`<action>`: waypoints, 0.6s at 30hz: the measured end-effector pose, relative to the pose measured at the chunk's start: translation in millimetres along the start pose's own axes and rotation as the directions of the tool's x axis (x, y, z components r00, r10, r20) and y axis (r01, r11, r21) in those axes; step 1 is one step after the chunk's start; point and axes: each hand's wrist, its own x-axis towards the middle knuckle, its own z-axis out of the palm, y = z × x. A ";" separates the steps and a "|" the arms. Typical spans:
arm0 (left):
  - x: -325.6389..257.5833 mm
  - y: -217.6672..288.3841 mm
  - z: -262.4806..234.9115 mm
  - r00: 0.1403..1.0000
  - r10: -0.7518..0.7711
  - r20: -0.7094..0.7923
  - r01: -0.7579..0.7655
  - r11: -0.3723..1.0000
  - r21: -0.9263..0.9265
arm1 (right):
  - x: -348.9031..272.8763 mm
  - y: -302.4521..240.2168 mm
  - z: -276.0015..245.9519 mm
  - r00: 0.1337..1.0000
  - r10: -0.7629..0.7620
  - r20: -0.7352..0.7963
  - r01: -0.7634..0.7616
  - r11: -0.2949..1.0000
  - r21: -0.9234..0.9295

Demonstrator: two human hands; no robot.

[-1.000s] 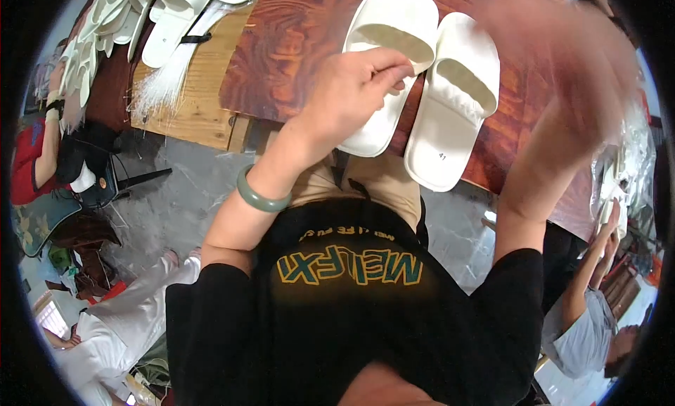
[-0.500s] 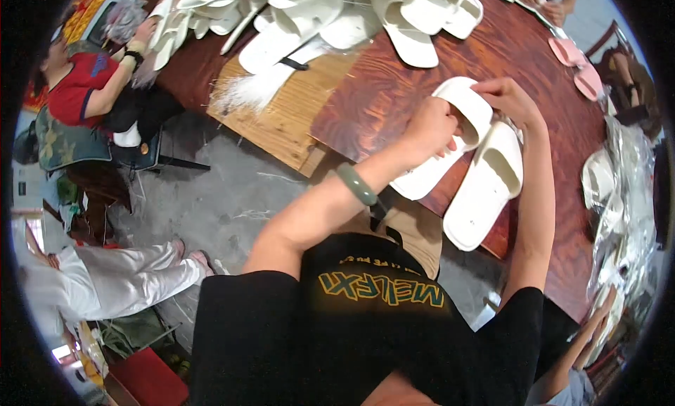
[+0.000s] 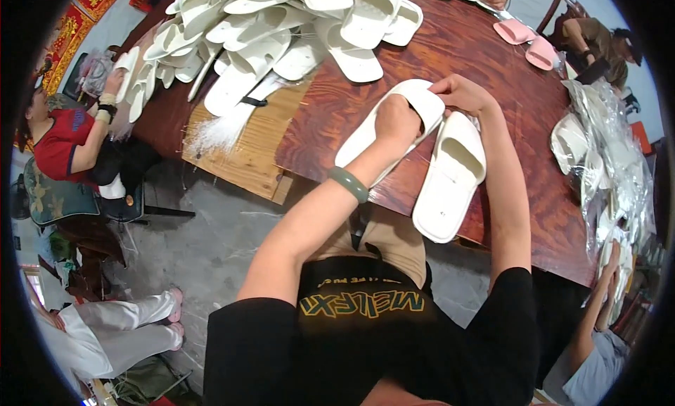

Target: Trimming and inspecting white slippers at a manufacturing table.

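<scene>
A white slide slipper [image 3: 360,137] lies slanted near the front edge of the wooden table. My left hand [image 3: 398,121] reaches into it at the strap, its fingers curled and partly hidden by the slipper. At the strap's far right edge, my right hand [image 3: 465,95] pinches the same slipper between thumb and fingers. A second white slipper [image 3: 446,184] rests just to the right, under my right wrist, its heel end sticking out past the table edge.
A heap of white slippers [image 3: 281,19] covers the far left of the table [image 3: 520,160]. A bundle of white strands [image 3: 228,121] lies on a lighter board. Pink slippers [image 3: 540,53] and plastic-wrapped ones [image 3: 598,153] sit at the right. Co-workers sit around the table.
The view has shifted, so the heap shows more fully. The held slipper has turned to slant more to the left, and my left hand reaches deeper under its strap. My right hand keeps its pinch.
</scene>
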 end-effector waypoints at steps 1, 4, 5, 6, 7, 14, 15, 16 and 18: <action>-0.1 -2.4 0.2 1.000 -0.018 0.001 0.018 1.000 -0.002 | 0.0 0.8 2.3 0.999 0.032 -0.030 -0.032 0.999 0.006; 0.4 -0.3 0.4 0.999 -0.048 -0.013 0.049 0.997 0.053 | 1.8 2.4 5.0 0.995 0.059 -0.075 -0.057 0.998 0.031; 0.9 -2.4 0.7 0.999 -0.050 -0.005 0.050 0.998 0.038 | 1.8 3.4 6.5 0.993 0.064 -0.099 -0.059 0.997 0.049; 1.7 -4.3 1.4 0.999 -0.037 -0.025 0.039 0.996 0.086 | 1.9 4.5 7.4 0.990 0.068 -0.124 -0.060 0.996 0.068; 1.5 -6.2 2.7 0.999 -0.023 -0.043 0.028 0.991 0.134 | 3.1 6.2 7.2 0.988 0.058 -0.146 -0.046 0.996 0.081; -0.8 0.6 -3.7 0.986 -0.129 0.103 0.113 0.983 0.148 | 4.6 6.0 9.8 0.986 0.093 -0.139 -0.075 0.989 0.131; -2.6 -0.8 -4.5 0.994 -0.068 0.089 0.054 0.988 0.144 | 3.5 3.0 11.7 0.984 0.103 -0.146 -0.082 0.986 0.145; -2.3 -1.2 -4.7 0.994 -0.068 0.089 0.056 0.989 0.140 | 4.0 2.8 11.9 0.984 0.106 -0.146 -0.086 0.986 0.142; -1.8 1.7 -3.9 0.992 -0.076 0.100 0.064 0.991 0.121 | 3.5 4.3 9.7 0.982 0.079 -0.170 -0.061 0.992 0.109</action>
